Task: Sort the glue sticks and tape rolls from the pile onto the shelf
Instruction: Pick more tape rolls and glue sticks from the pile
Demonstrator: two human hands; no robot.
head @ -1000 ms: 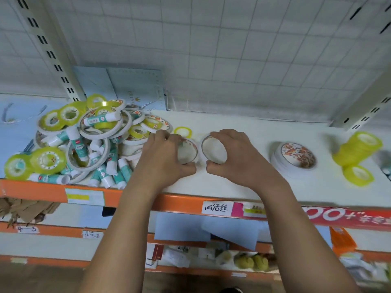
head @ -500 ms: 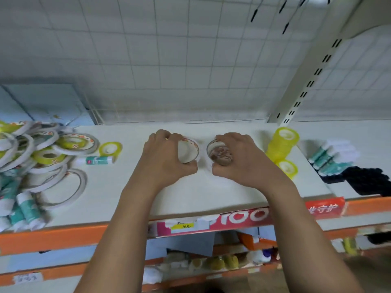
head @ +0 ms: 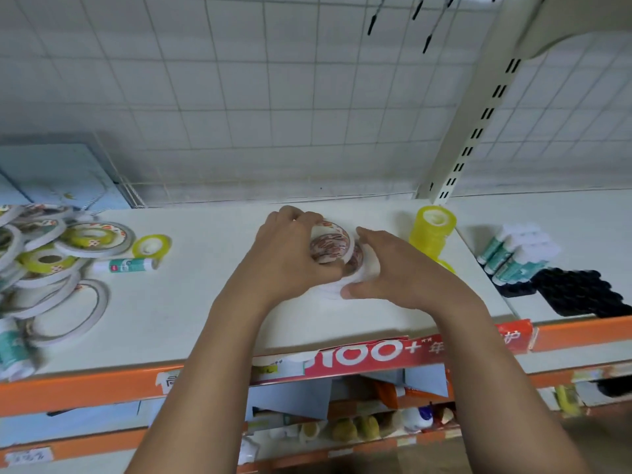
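My left hand [head: 290, 254] grips a white tape roll with a red-patterned core [head: 331, 247], tilted over a low stack of the same white rolls [head: 333, 288] on the white shelf [head: 205, 302]. My right hand [head: 393, 268] curls round the right side of that stack, thumb at its front. The pile of white and yellow tape rolls [head: 51, 254] and teal glue sticks lies at the far left. One glue stick [head: 124, 265] and a small yellow roll [head: 152, 245] lie apart from the pile.
A stack of yellow tape rolls [head: 432, 230] stands just right of my right hand. Sorted glue sticks [head: 516, 254] lie in a black tray [head: 581, 295] on the neighbouring shelf. A cream upright [head: 468, 145] divides the shelves. The orange front edge [head: 85, 388] carries labels.
My view swung right, so the pile slid to the left edge. Both hands carried their rolls to the stack; the left roll now tilts over it and the right hand wraps the stack.
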